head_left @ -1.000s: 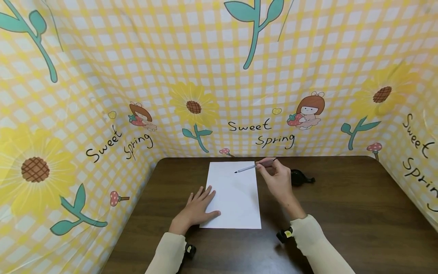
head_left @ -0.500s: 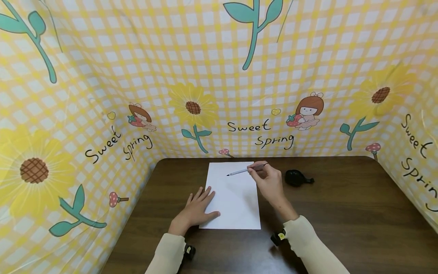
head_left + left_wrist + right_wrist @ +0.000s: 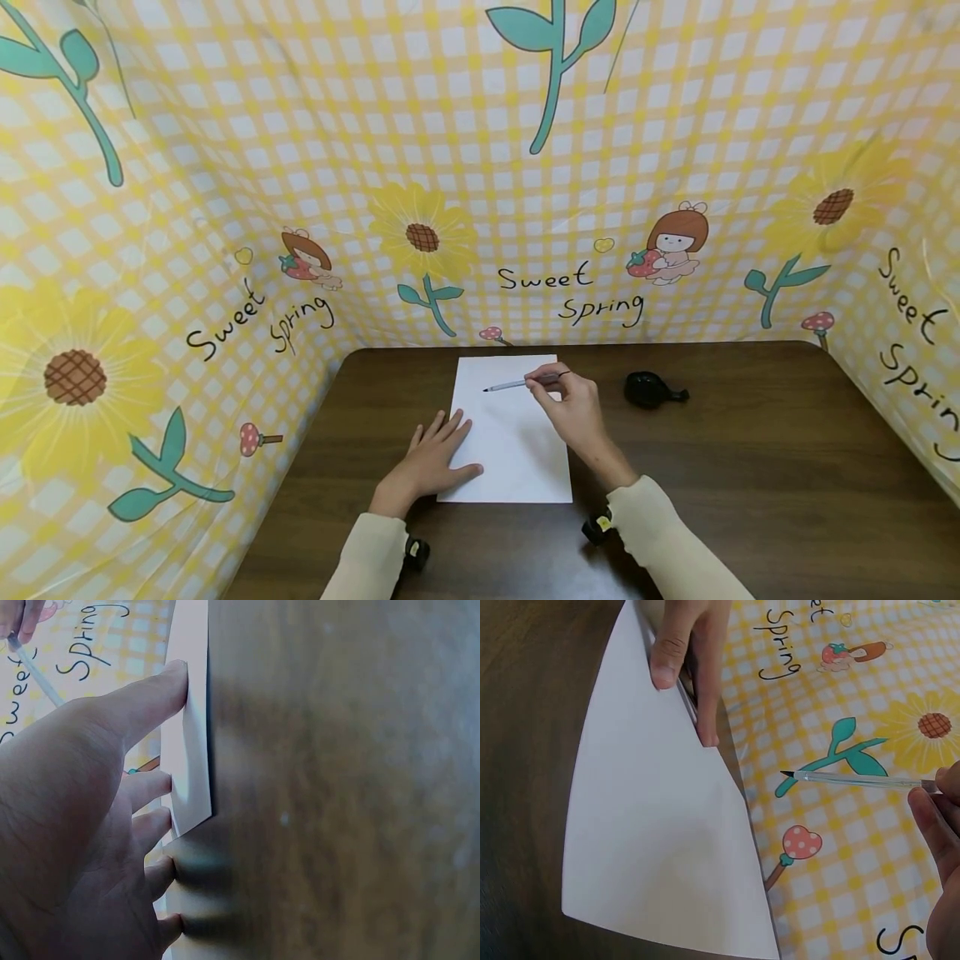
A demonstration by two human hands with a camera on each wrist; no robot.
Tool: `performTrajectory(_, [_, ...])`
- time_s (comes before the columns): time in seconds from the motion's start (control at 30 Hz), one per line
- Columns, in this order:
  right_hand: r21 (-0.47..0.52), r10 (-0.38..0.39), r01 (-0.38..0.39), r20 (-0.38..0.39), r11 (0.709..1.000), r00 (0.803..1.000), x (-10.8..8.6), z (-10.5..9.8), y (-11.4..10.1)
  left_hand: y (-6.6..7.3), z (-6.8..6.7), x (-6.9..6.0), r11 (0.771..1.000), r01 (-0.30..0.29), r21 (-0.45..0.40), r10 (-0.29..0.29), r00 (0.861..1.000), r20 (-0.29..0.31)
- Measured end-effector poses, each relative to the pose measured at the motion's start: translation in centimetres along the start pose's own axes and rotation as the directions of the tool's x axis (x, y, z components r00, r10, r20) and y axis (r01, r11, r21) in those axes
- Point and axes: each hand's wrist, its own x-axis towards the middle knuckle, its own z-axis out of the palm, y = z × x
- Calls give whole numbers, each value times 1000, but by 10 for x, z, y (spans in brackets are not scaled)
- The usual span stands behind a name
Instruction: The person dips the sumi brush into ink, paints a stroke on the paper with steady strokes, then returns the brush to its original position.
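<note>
A blank white sheet of paper [image 3: 517,458] lies on the dark wooden table. My left hand [image 3: 431,463] rests on its left edge, fingers spread and thumb out; in the left wrist view the fingertips [image 3: 161,823] reach over the sheet and the table. Between thumb and fingers of my right hand [image 3: 577,412] is a slim brush [image 3: 506,386], held tilted with its tip to the left. Its pale, see-through handle and dark pointed tip [image 3: 787,774] show in the right wrist view. The tip is over the upper part of the paper, apparently above it.
A black rounded object [image 3: 647,390] with a narrow end pointing right sits on the table [image 3: 750,467], right of the paper. Yellow checked cloth [image 3: 525,208] with flowers and lettering hangs behind the table and on both sides.
My right hand has moved left and slightly nearer with the brush, from the paper's right edge to over its upper part. The black object is now uncovered. My left hand has stayed put.
</note>
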Motion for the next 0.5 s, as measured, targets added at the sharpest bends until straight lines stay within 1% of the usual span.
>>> performTrajectory(0.27, [-32, 49, -48, 36, 998, 998, -4, 9, 5, -1, 0, 1, 1000, -11, -4, 10, 1000, -5])
performTrajectory(0.5, [-46, 65, -62, 56, 997, 996, -6, 15, 8, -3, 0, 1, 1000, -27, -12, 27, 1000, -7])
